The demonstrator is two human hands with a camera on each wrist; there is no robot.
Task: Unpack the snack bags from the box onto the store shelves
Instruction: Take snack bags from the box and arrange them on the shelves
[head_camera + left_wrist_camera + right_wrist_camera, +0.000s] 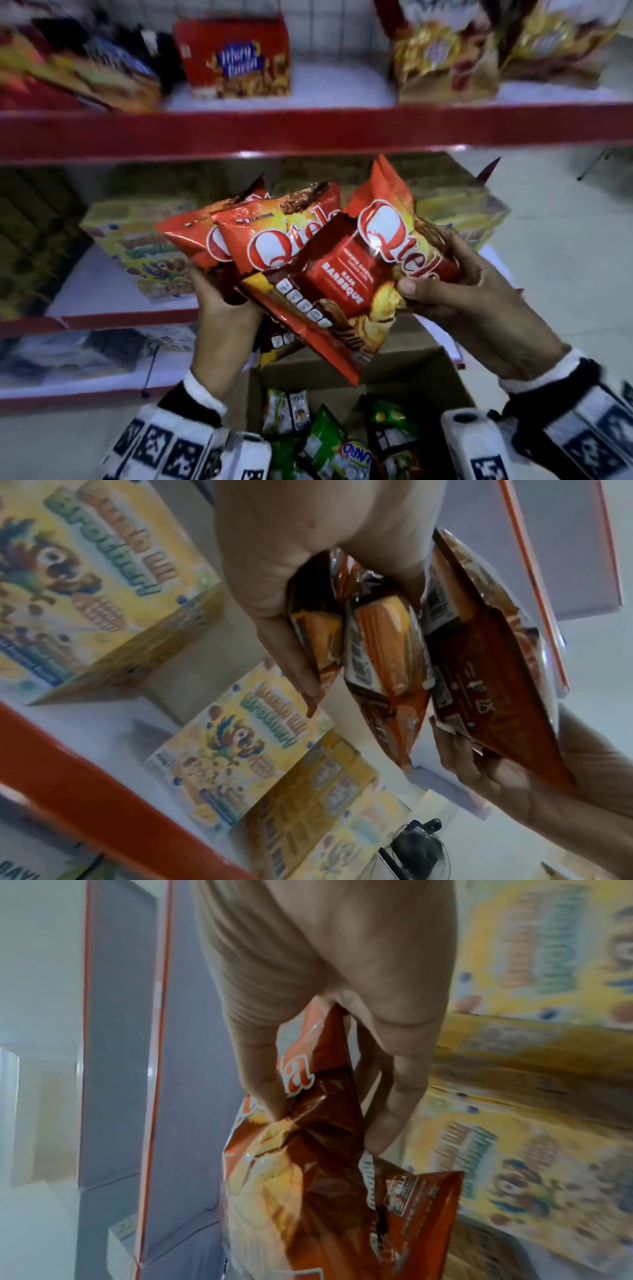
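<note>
Several red snack bags (287, 250) are fanned out in front of the shelves, above the open cardboard box (404, 373). My left hand (219, 308) grips the lower ends of the left bags (380, 647), thumb on one side and fingers behind. My right hand (455, 274) pinches the rightmost red bag (390, 233) between thumb and fingers; that bag (308, 1164) hangs crumpled in the right wrist view. Green snack bags (325, 442) lie in the box below.
Yellow cereal boxes (144, 250) stand on the middle shelf behind the bags. The upper shelf with its red edge (308, 130) carries a red snack box (236, 58) and gold bags (445, 54). White floor lies to the right.
</note>
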